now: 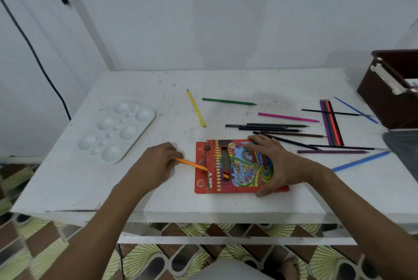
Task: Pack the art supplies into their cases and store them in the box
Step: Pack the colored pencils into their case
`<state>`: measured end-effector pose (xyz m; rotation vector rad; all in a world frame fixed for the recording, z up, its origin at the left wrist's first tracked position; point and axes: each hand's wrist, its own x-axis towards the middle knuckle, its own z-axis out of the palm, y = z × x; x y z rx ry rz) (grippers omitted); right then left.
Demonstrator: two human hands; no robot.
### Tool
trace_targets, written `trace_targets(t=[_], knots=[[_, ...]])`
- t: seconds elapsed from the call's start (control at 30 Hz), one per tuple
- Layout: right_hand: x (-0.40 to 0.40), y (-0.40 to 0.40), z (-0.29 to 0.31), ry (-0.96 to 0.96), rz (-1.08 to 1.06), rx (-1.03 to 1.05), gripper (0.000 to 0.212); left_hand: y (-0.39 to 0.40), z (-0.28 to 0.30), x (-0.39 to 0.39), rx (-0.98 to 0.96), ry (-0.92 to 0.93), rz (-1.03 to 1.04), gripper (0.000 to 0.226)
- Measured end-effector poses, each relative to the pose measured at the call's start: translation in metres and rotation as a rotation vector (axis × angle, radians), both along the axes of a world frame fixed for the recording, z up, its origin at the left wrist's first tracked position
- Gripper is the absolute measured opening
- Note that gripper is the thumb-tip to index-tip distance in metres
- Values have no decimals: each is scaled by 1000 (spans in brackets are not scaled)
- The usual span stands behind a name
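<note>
My left hand [158,162] pinches an orange pencil [194,165], its tip inside the red cardboard pencil case [235,166]; my right hand [271,162] presses flat, fingers spread, on that case.

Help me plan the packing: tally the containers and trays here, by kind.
Paint palette: 1
Coloured-pencil case: 1
Storage box: 1
Total: 3

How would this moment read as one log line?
left hand: sliding orange pencil into pencil case | right hand: steadying case | box: waiting
</note>
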<state>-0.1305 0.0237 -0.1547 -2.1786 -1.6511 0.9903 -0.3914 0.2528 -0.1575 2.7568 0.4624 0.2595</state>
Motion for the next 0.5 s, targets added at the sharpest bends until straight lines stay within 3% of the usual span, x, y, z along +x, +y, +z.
trace_targets(t=[0.3,0.5], knots=[[2,-4,2,42,-14,38,102,-5,18,-3,225,-91,-15,27],[-2,-3,6,36,-22,28,106,-14,-2,12,53,-100,-111,22]])
